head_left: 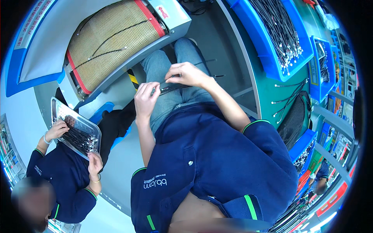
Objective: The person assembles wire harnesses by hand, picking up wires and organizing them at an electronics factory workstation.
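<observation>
Above my lap, a thin black cable (171, 88) runs between my two hands. My left hand (145, 100) pinches it at the left, thumb against the fingertips. A little higher and to the right, my right hand (187, 74) is closed on the cable too, its fingers curled in. Thin dark ends stick out to the right, past my right wrist. My fingers hide part of the cable, so I cannot tell how many strands there are.
A mesh conveyor belt (93, 39) with red edges carries black cables ahead on the left. At the right, a blue bin (285, 72) full of cables stands on a green table (268, 105), beside loose cables (289, 99). A seated co-worker holds a tray (97, 130) of cables.
</observation>
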Demonstrator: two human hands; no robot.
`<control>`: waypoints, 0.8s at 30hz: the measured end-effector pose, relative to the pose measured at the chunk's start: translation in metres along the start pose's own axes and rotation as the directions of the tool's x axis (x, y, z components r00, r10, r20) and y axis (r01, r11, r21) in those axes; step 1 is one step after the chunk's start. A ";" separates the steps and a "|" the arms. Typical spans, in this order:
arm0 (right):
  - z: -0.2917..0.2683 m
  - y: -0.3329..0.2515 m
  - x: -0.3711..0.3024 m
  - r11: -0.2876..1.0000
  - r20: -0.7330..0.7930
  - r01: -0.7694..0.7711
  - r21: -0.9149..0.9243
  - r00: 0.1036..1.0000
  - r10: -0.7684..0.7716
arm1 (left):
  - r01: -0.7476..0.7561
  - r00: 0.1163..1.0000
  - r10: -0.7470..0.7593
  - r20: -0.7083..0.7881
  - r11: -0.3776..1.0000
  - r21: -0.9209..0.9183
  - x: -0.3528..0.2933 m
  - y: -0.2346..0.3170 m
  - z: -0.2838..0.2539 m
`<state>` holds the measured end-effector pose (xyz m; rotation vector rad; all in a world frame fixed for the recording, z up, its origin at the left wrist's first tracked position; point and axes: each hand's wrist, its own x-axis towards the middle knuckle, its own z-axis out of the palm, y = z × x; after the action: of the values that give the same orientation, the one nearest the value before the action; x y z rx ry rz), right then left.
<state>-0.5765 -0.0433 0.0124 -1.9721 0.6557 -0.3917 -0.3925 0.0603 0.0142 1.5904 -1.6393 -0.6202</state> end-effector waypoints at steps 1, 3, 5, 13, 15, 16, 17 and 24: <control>-0.003 0.003 -0.001 1.000 0.001 -0.010 0.004 1.000 0.010 | 0.023 1.000 -0.023 -0.017 1.000 -0.003 0.001 0.001 0.000; -0.004 0.005 -0.002 1.000 0.004 -0.020 0.005 1.000 0.020 | 0.021 0.999 -0.021 -0.028 1.000 -0.009 -0.003 0.001 0.008; -0.004 0.005 -0.001 0.999 0.028 -0.026 0.037 0.999 0.025 | 0.021 0.999 -0.021 -0.039 1.000 -0.016 -0.003 0.000 0.011; -0.025 0.018 -0.006 0.993 0.025 -0.043 -0.111 0.999 0.046 | 0.098 0.995 -0.098 -0.036 0.995 0.008 0.000 -0.016 0.000; -0.049 0.029 -0.017 0.977 0.020 -0.093 -0.192 0.995 0.099 | 0.198 0.979 -0.198 -0.055 0.980 -0.019 -0.009 -0.030 -0.011; -0.061 0.036 -0.027 0.965 -0.021 -0.141 -0.221 0.990 0.140 | 0.235 0.970 -0.236 -0.050 0.971 -0.036 -0.010 -0.037 -0.013; -0.069 0.040 -0.033 0.955 -0.048 -0.172 -0.243 0.985 0.165 | 0.281 0.957 -0.283 -0.059 0.959 -0.042 -0.015 -0.043 -0.019; -0.075 0.041 -0.035 0.963 -0.126 -0.187 -0.192 0.978 0.165 | 0.351 0.933 -0.346 -0.096 0.935 0.043 -0.029 -0.055 -0.036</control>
<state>-0.6553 -0.0909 0.0114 -2.0734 0.9670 -0.3350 -0.3326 0.0884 -0.0125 1.9465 -1.3308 -0.6757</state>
